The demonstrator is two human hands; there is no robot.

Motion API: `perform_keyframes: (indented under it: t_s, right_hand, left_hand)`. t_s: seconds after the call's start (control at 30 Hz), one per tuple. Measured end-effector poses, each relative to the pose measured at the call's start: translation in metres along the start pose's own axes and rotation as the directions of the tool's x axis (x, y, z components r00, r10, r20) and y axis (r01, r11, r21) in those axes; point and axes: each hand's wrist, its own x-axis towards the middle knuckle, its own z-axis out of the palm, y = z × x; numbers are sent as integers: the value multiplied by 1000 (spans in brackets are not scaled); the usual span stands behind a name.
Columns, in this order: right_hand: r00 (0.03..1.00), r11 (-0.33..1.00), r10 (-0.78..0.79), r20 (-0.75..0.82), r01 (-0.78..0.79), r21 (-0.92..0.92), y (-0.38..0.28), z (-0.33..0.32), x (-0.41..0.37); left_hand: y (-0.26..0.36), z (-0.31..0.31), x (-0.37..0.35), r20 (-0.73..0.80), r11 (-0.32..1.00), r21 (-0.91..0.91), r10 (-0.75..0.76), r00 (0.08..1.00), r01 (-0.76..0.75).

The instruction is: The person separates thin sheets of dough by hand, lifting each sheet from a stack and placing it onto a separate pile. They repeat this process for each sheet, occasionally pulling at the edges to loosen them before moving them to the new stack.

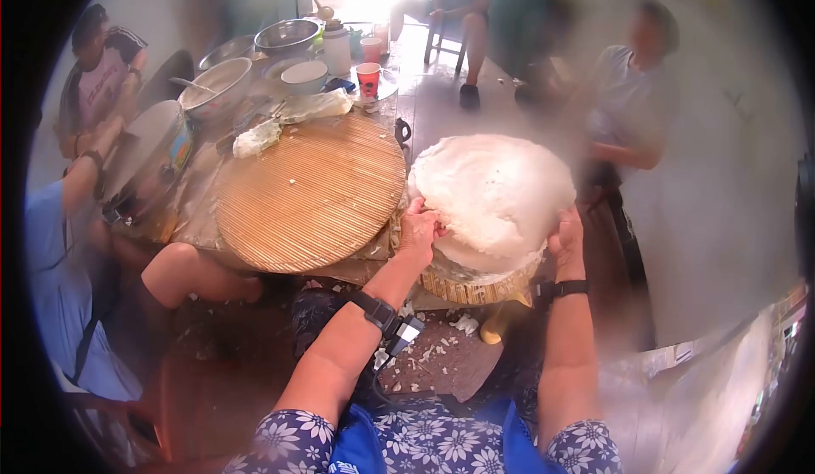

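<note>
A thick, round white slab (pixel 497 185), soft and doughy-looking, lies over a round slatted bamboo mat (pixel 475 291) whose near edge shows beneath it. Its near side is rough and uneven. At the near-left edge of the slab, my left hand (pixel 418 229) is closed, with curled fingers pinching the rim. My right hand (pixel 567 241) grips the right edge, its fingers partly hidden by the slab. To the left of it is a second round slatted bamboo mat (pixel 314 194), with a few white crumbs on it.
Crumpled white wrapping (pixel 314 106) lies behind the left mat. Metal bowls (pixel 287 38), a white bowl (pixel 304 76) and red cups (pixel 368 79) stand farther back. White scraps (pixel 465 324) litter the floor. People sit at the left (pixel 102 84), right (pixel 632 92) and back.
</note>
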Motion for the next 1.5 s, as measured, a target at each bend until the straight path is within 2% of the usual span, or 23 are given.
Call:
perform_keyframes:
  t_s: [0.07,0.13,0.2,0.3,0.4,0.53,0.73,0.87,1.0,1.1,1.2,1.3,1.37,1.43,1.47,1.5]
  right_hand:
    - [997,997,70,-25,-71,-30,19,-16,4]
    - [993,987,102,-55,-108,-119,26,-23,3]
    - [990,959,107,-93,-128,-254,29,-28,1]
    - [994,835,45,-101,-93,-542,34,-42,7]
    - [971,633,-142,-190,-58,-772,35,-45,9]
    - [959,574,-110,-262,-154,-805,22,-36,-1]
    - [964,370,-217,-154,-65,-927,21,-31,-4]
    - [966,202,-233,-114,-67,-977,25,-46,5]
    - [961,133,-183,-206,-183,-974,13,-24,-5]
    - [920,-181,-392,-12,-90,-979,16,-20,-7]
    - [896,-166,-394,206,150,-975,21,-7,-5]
    - [853,112,-294,432,479,-871,33,61,-17]
    - [826,199,-159,540,563,-802,39,133,-37]
    - [666,207,-182,724,745,-634,57,199,-51]
    - [610,228,-138,780,786,-575,68,230,-57]
    - [550,251,-96,830,820,-514,78,258,-62]
  left_hand:
    - [-16,-9,10,-84,995,98,-27,996,35]
    - [-24,-14,11,-170,984,169,-27,985,56]
    - [-24,-21,8,-189,978,193,-42,981,80]
    - [-19,-28,3,-214,963,243,-66,975,119]
    - [-24,-37,7,-212,951,269,-94,973,151]
    - [-28,-43,7,-178,950,281,-89,980,137]
    - [-23,-37,3,-220,923,367,-37,975,118]
    - [-30,-42,10,-214,875,475,11,977,94]
    - [-26,-40,3,-210,904,420,4,978,87]
    - [-28,-38,-3,-208,930,353,-29,978,102]
    - [-19,-36,-18,-185,936,342,-18,983,82]
    - [-23,-40,-27,-166,922,374,-44,985,104]
    - [-39,-47,-33,-129,884,460,-28,991,85]
    - [-49,-52,-38,-90,832,548,-46,995,88]
    - [-48,-52,-48,-71,764,644,-1,998,46]
    - [-37,-52,-55,41,638,770,-63,997,9]
